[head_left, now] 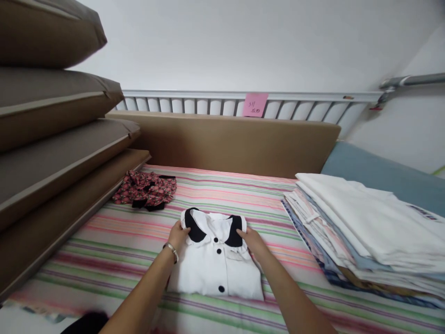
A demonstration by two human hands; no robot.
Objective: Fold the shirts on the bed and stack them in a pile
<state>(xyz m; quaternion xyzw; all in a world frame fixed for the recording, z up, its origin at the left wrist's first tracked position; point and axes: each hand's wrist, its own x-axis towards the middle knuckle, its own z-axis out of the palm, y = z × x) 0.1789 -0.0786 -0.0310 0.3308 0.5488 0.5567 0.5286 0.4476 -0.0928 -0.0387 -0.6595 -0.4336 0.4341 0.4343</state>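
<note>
A white blouse [203,271] with a black, ruffle-edged collar and black buttons lies folded on a striped sheet [128,232]. My left hand [178,237], with a bracelet at the wrist, pinches the left side of the collar, thumb on the black part. At the collar's right side my right hand [251,240] grips the edge in the same way. The fingers under the cloth are hidden on both sides. The blouse lies flat, its collar toward the far side.
A crumpled pink floral garment [148,188] with black trim lies at the back left. Brown cushions [59,134] are stacked high on the left. Folded clothes [365,232] form a pile on the right. A brown board-like pad [222,144] stands before a white radiator [191,104] bearing a pink note [255,105].
</note>
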